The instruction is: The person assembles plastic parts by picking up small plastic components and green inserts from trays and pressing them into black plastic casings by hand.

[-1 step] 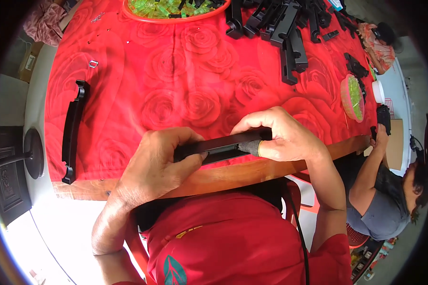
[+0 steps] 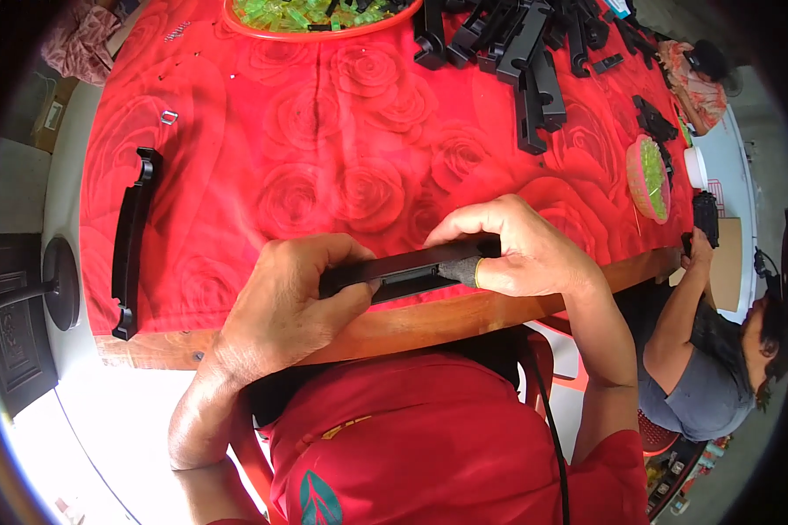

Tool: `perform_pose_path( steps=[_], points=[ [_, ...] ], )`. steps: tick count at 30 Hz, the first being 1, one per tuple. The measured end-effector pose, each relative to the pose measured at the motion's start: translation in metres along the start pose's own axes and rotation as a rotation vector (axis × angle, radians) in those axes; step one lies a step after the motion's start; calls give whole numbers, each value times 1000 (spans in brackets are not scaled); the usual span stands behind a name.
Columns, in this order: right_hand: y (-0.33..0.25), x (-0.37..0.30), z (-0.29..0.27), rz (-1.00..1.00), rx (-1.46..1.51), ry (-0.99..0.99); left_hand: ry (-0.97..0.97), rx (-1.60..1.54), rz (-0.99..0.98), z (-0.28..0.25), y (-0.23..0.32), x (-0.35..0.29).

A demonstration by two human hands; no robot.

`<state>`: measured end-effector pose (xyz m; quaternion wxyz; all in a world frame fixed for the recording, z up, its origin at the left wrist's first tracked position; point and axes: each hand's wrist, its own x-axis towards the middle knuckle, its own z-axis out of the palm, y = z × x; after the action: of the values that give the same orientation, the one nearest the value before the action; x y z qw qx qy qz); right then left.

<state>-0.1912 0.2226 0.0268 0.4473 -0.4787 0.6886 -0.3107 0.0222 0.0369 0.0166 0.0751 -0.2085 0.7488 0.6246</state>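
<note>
Between my two hands is a long black plastic housing (image 2: 403,273) with a slot along its near side, held level at the table's front edge. My left hand (image 2: 293,297) is closed round its left end, the thumb pressing near the slot. At the other end my right hand (image 2: 525,254) grips it; a dark grey cover with a yellow rim sits on the thumb, which presses at the slot. Fingers behind the housing are partly hidden. A second long black part (image 2: 134,245) with notched ends lies by the table's left edge, apart from my left hand.
An orange-rimmed tray (image 2: 324,35) of yellow-green pieces stands at the far side. Right of it lies a heap of black housings (image 2: 525,61). A pink basket (image 2: 635,179) of green pieces sits at the right. A small metal piece (image 2: 168,116) lies left. Another person (image 2: 700,350) works at right.
</note>
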Motion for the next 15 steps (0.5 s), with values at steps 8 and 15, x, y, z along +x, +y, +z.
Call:
perform_pose_path(
  steps=[8, 15],
  points=[
    [4, -9, -1, -10, -51, -4, -2, -6, 32, 7, 0, 4],
    [3, -18, -2, -72, -26, 13, -59, -52, 4, 9, 3, 7]
  ],
)
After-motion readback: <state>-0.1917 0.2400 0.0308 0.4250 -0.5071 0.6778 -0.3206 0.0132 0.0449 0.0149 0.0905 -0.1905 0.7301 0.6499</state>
